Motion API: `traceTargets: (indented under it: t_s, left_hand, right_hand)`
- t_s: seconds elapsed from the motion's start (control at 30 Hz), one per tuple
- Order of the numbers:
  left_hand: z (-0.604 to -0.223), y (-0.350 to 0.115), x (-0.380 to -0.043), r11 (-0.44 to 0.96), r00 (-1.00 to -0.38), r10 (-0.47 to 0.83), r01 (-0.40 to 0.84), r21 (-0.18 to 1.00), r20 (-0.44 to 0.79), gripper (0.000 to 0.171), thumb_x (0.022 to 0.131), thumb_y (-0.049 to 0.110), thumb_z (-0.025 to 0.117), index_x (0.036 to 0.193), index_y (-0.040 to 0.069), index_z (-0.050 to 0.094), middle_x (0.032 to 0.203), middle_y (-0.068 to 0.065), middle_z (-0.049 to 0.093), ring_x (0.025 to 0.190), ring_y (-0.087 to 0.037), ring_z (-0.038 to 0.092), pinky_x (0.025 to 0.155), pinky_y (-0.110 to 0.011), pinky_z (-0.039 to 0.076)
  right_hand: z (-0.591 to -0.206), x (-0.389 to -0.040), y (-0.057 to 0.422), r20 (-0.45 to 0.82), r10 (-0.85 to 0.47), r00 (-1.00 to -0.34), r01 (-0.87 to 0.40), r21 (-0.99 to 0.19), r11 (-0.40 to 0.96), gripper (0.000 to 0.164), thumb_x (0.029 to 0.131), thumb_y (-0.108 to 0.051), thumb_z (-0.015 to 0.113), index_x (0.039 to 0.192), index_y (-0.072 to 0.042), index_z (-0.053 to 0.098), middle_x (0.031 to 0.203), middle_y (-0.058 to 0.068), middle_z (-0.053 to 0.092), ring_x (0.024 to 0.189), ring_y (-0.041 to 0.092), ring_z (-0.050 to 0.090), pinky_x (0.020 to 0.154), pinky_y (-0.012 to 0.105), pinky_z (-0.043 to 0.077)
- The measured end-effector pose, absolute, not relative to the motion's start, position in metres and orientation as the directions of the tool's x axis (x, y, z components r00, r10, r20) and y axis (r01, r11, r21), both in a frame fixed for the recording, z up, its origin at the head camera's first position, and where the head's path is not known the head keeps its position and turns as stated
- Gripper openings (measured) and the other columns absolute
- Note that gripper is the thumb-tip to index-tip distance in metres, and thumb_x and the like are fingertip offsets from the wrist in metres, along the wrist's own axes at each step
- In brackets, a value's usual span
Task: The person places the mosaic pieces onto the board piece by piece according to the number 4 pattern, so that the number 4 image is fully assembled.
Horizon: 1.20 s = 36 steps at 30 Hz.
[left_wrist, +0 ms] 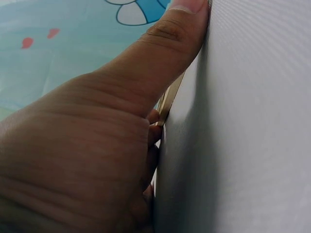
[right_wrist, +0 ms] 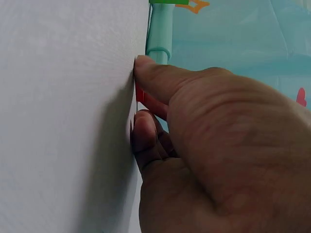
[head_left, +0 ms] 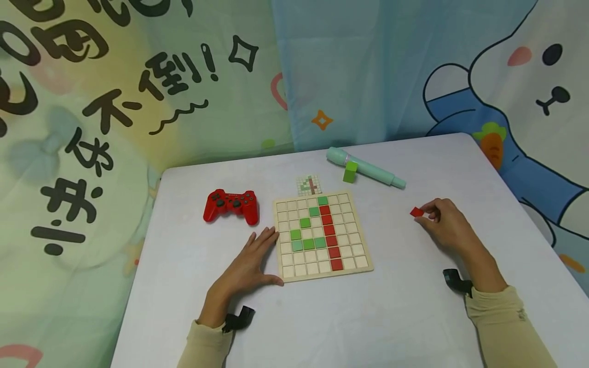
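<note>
A wooden grid board (head_left: 363, 263) lies on the white table with green and red squares in some of its cells. My left hand (head_left: 245, 267) rests at the board's left side, fingers straight and spread, thumb beside the lower left corner. The left wrist view shows the thumb (left_wrist: 155, 60) along the table and a strip of the board's edge (left_wrist: 170, 99) beyond it. Off to the right, my right hand (head_left: 445, 225) pinches a small red cube (head_left: 416, 212) between thumb and fingers, low over the table. Fingers mostly hide that cube in the right wrist view.
A small patterned card (head_left: 309, 185) touches the board's far edge in this view. Behind it lie a green cube (head_left: 350, 172) and a mint-green microphone (head_left: 368, 169). A red game controller (head_left: 231, 205) sits left of the board. A printed cloth (head_left: 359, 66) hangs behind the table.
</note>
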<state>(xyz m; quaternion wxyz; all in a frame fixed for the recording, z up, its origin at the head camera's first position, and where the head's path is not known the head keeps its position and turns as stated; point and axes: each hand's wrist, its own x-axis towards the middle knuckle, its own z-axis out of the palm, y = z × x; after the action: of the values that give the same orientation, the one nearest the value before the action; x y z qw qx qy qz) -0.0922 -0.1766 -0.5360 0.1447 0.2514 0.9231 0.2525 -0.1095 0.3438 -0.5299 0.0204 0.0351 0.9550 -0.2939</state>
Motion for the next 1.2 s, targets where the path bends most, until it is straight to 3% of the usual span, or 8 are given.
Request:
traceTargets:
  t_s: [0.27, 0.53, 0.73, 1.2]
  left_hand:
    - [-0.537, -0.176, -0.094, 0.740, -0.831, 0.542, 0.399, 0.541, -0.128, 0.124, 0.072, 0.046, 0.098, 0.170, 0.014, 0.029, 0.179, -0.005, 0.026, 0.168, -0.025, 0.021, 0.141, -0.050, 0.013]
    - [-0.540, -0.178, -0.095, 0.756, -0.836, 0.530, 0.392, 0.525, -0.140, 0.125, 0.073, 0.049, 0.097, 0.170, 0.015, 0.027, 0.180, -0.003, 0.022, 0.169, -0.022, 0.018, 0.141, -0.046, 0.010]
    - [-0.541, -0.176, -0.097, 0.753, -0.839, 0.529, 0.394, 0.527, -0.127, 0.125, 0.072, 0.049, 0.097, 0.170, 0.015, 0.028, 0.180, -0.004, 0.023, 0.169, -0.022, 0.019, 0.141, -0.047, 0.010]
    - [-0.540, -0.169, -0.098, 0.762, -0.843, 0.523, 0.394, 0.514, -0.129, 0.125, 0.072, 0.050, 0.097, 0.170, 0.016, 0.028, 0.180, -0.002, 0.024, 0.169, -0.020, 0.019, 0.141, -0.045, 0.012]
  right_hand:
    - [-0.518, -0.108, 0.330, -0.026, 0.006, -1.000, 0.020, -0.572, 0.820, 0.036, 0.100, -0.013, 0.073, 0.128, 0.006, 0.061, 0.111, 0.022, 0.061, 0.097, 0.032, 0.059, 0.071, 0.014, 0.046]
    - [-0.488, -0.115, 0.262, -0.027, -0.322, -0.946, -0.252, -0.559, 0.790, 0.024, 0.099, -0.012, 0.075, 0.120, -0.005, 0.067, 0.112, 0.011, 0.065, 0.095, 0.020, 0.061, 0.073, 0.024, 0.054]
    - [-0.492, -0.119, 0.217, -0.115, -0.494, -0.862, -0.338, -0.596, 0.729, 0.021, 0.097, -0.015, 0.079, 0.114, -0.008, 0.068, 0.109, 0.004, 0.065, 0.095, 0.013, 0.059, 0.078, 0.024, 0.055]
    - [-0.500, -0.126, 0.198, -0.107, -0.547, -0.830, -0.397, -0.575, 0.715, 0.013, 0.098, -0.014, 0.077, 0.106, -0.010, 0.068, 0.108, 0.005, 0.064, 0.092, 0.012, 0.057, 0.079, 0.028, 0.055]
